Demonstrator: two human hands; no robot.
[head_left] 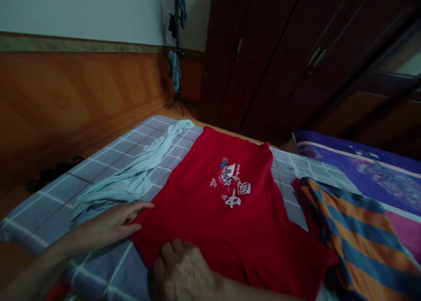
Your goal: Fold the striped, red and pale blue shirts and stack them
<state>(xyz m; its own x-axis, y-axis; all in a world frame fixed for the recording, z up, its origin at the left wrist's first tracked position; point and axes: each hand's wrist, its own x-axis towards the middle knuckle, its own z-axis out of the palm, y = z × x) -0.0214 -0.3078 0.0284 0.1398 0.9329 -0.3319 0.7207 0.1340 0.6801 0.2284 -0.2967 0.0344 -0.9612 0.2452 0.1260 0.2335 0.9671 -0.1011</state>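
Note:
A red T-shirt with a white and coloured print lies spread on the checked grey bedsheet. Its curved neckline is on the near side, close to my right hand. That hand is closed, its fingers curled down onto the red cloth at the near edge. At the shirt's left edge rests my left hand, fingers stretched out over the fabric and the thumb apart from them. Just beyond my left hand is a crumpled pale blue-grey garment.
An orange-and-blue striped garment lies at the right, overlapping dark red cloth. Behind it is purple floral bedding. Past the bed's far edge stand a dark wardrobe and a coat rack. Dark objects sit on the floor at left.

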